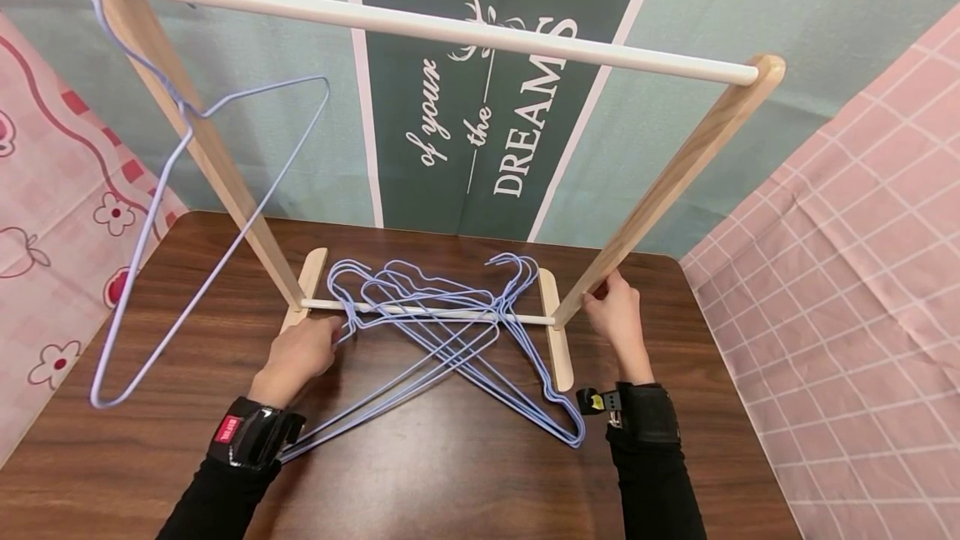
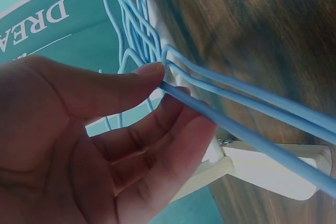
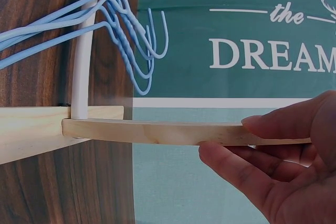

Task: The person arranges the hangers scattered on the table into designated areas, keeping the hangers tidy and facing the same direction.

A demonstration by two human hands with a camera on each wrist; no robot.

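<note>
My left hand (image 1: 298, 355) pinches the wire of a light blue clothes hanger (image 2: 247, 135) between thumb and fingers, at the left end of a crossed heap of hangers (image 1: 468, 365). The heap lies across the low white bar (image 1: 315, 304) of a wooden garment rack. At the far side, my right hand (image 1: 618, 319) grips the rack's right post (image 1: 675, 186) low down, thumb on one face and fingers on the other, as the right wrist view shows. Another blue hanger (image 1: 138, 265) hangs by its hook at the left end of the white top rail (image 1: 442, 26).
The rack stands on wooden feet (image 1: 558, 357) on a brown wood-grain table (image 1: 420, 473). Close behind it hangs a green curtain (image 1: 300, 165) with white lettering. Pink patterned cloths (image 1: 847, 273) flank both sides. Straps with small devices sit on both wrists.
</note>
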